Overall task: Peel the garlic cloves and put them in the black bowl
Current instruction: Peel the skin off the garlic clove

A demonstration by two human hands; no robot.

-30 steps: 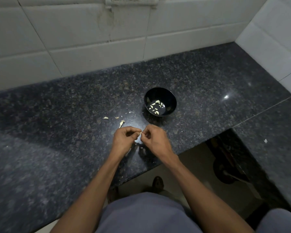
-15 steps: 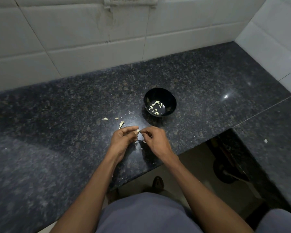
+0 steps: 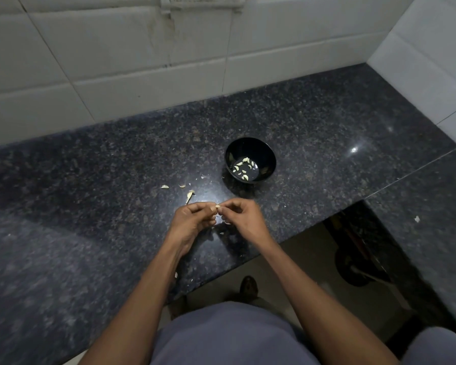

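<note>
Garlic, one small clove point(image 3: 217, 206), is pinched between the fingertips of the left hand point(image 3: 192, 219) and the right hand point(image 3: 244, 217), held low over the counter point(image 3: 90, 206), probably so skin falls there. Peeled cloves point(image 3: 242, 168) lie in the bowl point(image 3: 270, 159), kept just beyond the hands, presumably for a short drop. Skin scraps point(image 3: 189, 194) are scattered left of it.

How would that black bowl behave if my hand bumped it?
The black bowl looks small with a narrow base, so it would probably slide on the glossy granite counter rather than tip. Holding only a few peeled cloves, it is likely light.
</note>
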